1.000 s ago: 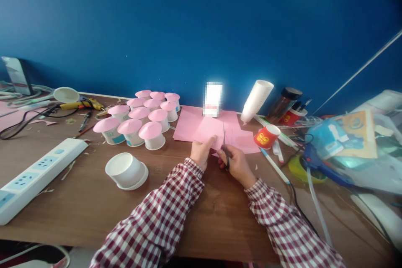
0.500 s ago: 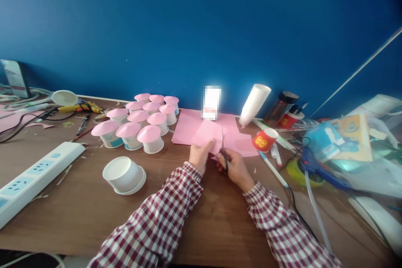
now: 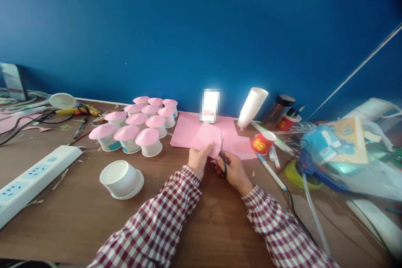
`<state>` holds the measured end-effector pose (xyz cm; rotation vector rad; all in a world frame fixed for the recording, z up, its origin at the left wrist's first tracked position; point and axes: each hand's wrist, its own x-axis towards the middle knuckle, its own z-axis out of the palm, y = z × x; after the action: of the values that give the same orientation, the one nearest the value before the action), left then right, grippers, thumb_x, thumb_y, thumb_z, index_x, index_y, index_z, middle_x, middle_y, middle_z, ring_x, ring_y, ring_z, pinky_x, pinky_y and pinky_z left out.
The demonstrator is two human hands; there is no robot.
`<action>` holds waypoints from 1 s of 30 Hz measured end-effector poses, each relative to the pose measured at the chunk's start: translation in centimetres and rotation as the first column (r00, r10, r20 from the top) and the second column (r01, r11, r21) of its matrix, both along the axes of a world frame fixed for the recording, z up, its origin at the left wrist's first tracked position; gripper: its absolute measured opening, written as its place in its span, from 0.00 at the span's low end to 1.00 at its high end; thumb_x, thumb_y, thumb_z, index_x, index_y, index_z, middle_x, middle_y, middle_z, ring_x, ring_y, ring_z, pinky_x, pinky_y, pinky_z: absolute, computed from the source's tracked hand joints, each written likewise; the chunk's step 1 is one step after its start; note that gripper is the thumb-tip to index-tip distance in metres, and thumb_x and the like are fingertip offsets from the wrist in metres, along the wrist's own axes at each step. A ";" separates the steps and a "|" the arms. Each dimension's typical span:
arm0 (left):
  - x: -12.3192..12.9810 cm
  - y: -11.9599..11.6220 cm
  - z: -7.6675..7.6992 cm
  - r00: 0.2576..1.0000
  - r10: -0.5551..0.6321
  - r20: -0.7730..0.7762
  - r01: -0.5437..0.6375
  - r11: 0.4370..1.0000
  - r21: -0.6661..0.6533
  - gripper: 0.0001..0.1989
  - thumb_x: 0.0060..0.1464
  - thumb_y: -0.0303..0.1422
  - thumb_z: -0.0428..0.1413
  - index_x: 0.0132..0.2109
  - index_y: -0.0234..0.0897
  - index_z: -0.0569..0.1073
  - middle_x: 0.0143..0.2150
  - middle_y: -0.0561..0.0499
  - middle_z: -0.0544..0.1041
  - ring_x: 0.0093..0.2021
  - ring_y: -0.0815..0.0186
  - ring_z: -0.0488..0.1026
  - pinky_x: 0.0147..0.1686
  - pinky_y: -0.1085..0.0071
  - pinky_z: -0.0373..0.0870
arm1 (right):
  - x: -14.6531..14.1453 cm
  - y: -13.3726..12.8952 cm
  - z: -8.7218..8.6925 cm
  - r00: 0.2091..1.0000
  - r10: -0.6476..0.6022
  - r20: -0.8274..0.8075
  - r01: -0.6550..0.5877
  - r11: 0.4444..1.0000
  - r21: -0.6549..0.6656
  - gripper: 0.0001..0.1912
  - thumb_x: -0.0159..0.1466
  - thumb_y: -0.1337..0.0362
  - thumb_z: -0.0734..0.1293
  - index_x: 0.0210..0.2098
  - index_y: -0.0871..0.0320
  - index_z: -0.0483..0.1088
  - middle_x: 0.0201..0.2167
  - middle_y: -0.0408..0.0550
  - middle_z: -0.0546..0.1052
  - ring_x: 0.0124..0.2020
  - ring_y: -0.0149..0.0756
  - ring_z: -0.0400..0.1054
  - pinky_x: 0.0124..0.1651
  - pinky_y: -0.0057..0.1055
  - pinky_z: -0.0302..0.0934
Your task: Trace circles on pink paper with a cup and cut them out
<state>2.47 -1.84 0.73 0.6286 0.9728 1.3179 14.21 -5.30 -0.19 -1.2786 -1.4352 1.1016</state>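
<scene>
Between thumb and fingers, my left hand (image 3: 198, 161) pinches a piece of pink paper (image 3: 205, 136). My right hand (image 3: 235, 171) is closed around the handles of a pair of scissors (image 3: 223, 161), whose blades point away from me along the right side of that paper. Beneath and behind lie larger pink sheets (image 3: 182, 132) on the table. To the left stand several white paper cups with pink cone tops (image 3: 147, 138). Nearer to me, a white cup (image 3: 117, 178) sits upside down.
A white power strip (image 3: 37, 180) lies at left, with a yellow glue gun (image 3: 73, 111) behind it. A tall stack of white cups (image 3: 253, 106) leans near the blue wall. At right are a red paper cup (image 3: 263, 142), a marker (image 3: 271, 171) and a blue tool (image 3: 314, 167) with plastic bags.
The whole view has shifted slightly, so things appear a little lower and further left. Both hands keep their grip on the paper and the scissors.
</scene>
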 end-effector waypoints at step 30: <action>0.0 -0.2 0.7 1.000 0.025 0.010 -0.024 0.999 -0.020 0.16 0.33 0.36 0.67 0.20 0.30 0.69 0.17 0.53 0.68 0.18 0.71 0.65 0.16 0.73 0.61 | 0.0 -0.1 0.1 1.000 -0.008 0.009 0.008 1.000 -0.001 0.17 0.59 0.50 0.65 0.27 0.59 0.64 0.19 0.41 0.70 0.17 0.27 0.63 0.18 0.22 0.56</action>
<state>2.48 -2.03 1.42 0.5956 0.9870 1.3302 14.17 -5.44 -0.12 -1.2905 -1.4353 1.0930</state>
